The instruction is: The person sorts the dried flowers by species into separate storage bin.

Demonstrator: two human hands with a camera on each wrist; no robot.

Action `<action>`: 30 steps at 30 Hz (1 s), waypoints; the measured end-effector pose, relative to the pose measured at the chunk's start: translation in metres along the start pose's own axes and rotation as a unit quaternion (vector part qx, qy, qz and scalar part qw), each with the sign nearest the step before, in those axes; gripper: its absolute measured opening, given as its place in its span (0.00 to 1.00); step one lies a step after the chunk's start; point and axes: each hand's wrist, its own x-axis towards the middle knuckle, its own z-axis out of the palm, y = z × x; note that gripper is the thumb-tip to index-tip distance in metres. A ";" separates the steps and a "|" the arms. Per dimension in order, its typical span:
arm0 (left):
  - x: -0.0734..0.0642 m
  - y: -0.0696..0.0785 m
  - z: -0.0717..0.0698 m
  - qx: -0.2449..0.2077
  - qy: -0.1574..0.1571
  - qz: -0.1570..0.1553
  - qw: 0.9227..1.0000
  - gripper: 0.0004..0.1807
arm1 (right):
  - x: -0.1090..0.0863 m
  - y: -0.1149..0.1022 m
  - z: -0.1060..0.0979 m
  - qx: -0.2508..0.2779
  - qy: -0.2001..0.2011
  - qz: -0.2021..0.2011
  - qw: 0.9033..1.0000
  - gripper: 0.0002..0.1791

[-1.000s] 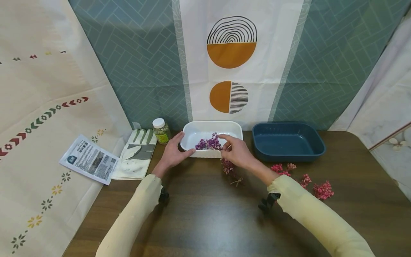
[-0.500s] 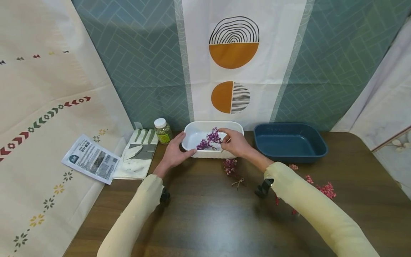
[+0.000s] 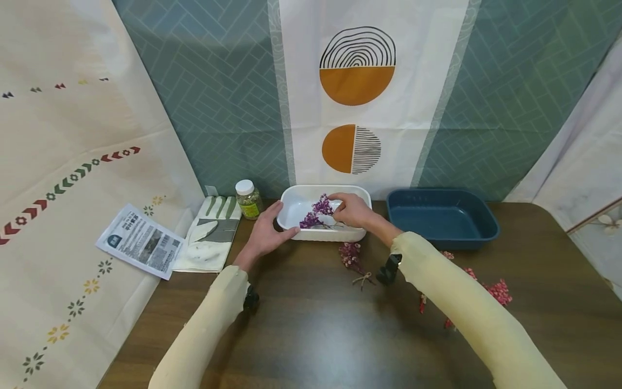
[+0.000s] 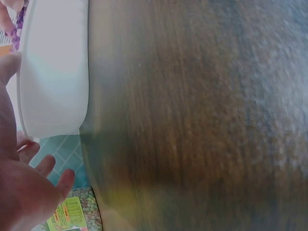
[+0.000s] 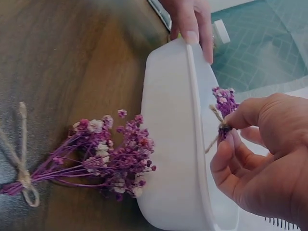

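Note:
In the head view, a white rectangular basin (image 3: 335,235) stands at the back of the table. My left hand (image 3: 264,232) rests against its left end, thumb on the front rim and the other fingers extended along the outside. Inside the basin are sprigs of purple dried flowers (image 3: 311,220). Over the basin my right hand (image 3: 353,209) pinches a small bunch of purple dried flowers (image 5: 224,102) by its twine-tied stems, between thumb and fingertips. Another bunch of purple and white dried flowers (image 5: 115,159), tied with twine, lies on the table just before the basin.
A dark blue basin (image 3: 442,243) stands to the right. Pink-red flower sprigs (image 3: 499,292) lie partly under the right forearm. At the left are a jar with a white lid (image 3: 249,202), folded gloves (image 3: 206,243) and a printed packet (image 3: 141,241). A patterned cloth (image 3: 252,108) hangs behind.
My right hand has shifted slightly within the basin, still pinching the purple flowers, and its forearm has swung left. The left hand stays at the basin's end. The view has shifted a little.

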 end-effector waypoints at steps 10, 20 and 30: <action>0.000 0.000 -0.001 -0.004 0.003 0.000 1.000 0.50 | 0.016 0.001 0.000 0.009 -0.036 0.048 0.998 0.35; -0.001 0.002 0.000 -0.003 0.003 -0.002 1.000 0.50 | 0.028 0.007 0.003 -0.011 -0.039 0.105 0.994 0.36; -0.001 0.002 0.000 0.001 -0.001 -0.004 1.000 0.50 | 0.034 0.010 0.007 -0.035 -0.046 0.109 0.992 0.36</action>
